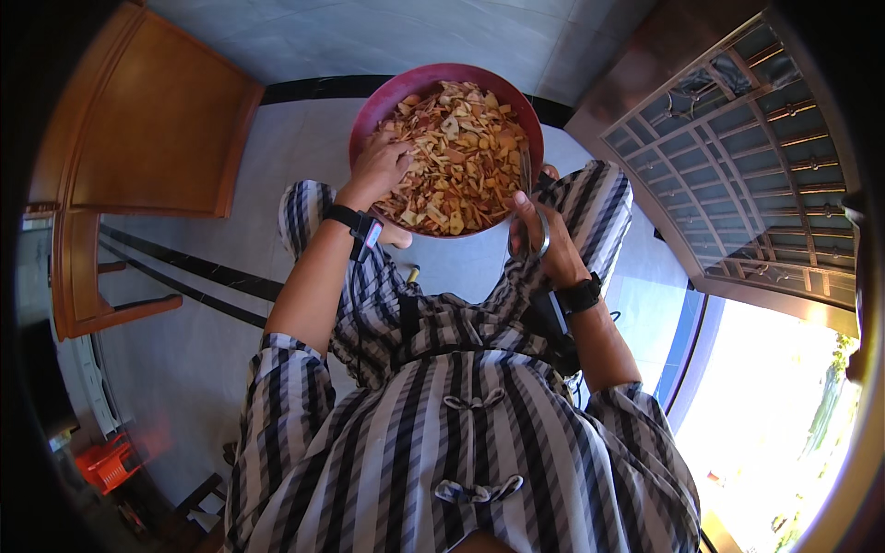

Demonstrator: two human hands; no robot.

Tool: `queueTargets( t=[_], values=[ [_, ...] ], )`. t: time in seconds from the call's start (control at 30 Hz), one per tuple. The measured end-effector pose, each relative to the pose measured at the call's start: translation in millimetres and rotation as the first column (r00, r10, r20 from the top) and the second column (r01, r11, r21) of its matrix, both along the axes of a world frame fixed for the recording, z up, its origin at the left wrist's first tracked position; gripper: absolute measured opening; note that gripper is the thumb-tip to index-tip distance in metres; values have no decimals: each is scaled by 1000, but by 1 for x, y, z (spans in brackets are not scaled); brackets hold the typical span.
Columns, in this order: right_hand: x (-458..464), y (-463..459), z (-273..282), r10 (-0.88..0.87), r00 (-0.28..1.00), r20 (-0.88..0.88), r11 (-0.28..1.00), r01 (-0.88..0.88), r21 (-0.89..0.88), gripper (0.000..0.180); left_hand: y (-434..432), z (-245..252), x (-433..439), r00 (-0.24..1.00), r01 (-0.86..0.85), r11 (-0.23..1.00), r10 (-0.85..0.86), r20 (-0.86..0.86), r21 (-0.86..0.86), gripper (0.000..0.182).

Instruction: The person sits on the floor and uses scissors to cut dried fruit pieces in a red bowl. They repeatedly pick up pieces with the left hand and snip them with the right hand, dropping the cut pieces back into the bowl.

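A round red basin (534,128) in front of me is filled with dried, chopped pieces (456,155) in yellow, tan and reddish brown. They look like sliced plant root or dried food; I cannot tell which. My left hand (379,169) reaches over the basin's left rim, its bent fingers down among the pieces. Whether it pinches one is hidden. At the basin's lower right, my right hand (556,242) grips metal scissors (544,235) by their looped handles. Their blades point up along the inner right side of the basin, over the pieces.
My knees in striped trousers (601,193) flank the basin, above a grey tiled floor (290,138). Wooden furniture (159,117) stands on the left. To the right are a metal lattice door (733,159) and a bright opening. An orange plastic item (107,464) sits lower left.
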State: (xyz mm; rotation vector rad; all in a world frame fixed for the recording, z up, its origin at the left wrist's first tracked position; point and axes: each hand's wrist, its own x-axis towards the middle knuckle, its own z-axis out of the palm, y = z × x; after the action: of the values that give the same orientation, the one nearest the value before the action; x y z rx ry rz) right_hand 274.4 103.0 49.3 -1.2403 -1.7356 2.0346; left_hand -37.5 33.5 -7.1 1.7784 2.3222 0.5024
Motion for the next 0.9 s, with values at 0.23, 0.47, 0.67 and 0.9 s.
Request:
queueTargets(
  t=[0.23, 0.47, 0.67, 0.9],
  values=[
    [-6, -2, -3, 7, 1000, -9, 1000, -7, 28, 67, -6, 19, -6, 963, -205, 978, 210, 167, -47, 21],
    [-13, -11, -1, 61, 998, 21, 998, -61, 5, 64, -15, 21, 2, 992, -92, 992, 99, 77, -90, 26],
    [-16, -18, -1, 81, 997, 0, 996, -81, -22, 64, -19, 26, 12, 996, -58, 972, 73, 58, -227, 26],
    [-23, -26, -4, 42, 999, -10, 999, -42, -9, 61, -30, 27, 16, 999, -26, 982, 22, -23, -185, 41]
  ],
)
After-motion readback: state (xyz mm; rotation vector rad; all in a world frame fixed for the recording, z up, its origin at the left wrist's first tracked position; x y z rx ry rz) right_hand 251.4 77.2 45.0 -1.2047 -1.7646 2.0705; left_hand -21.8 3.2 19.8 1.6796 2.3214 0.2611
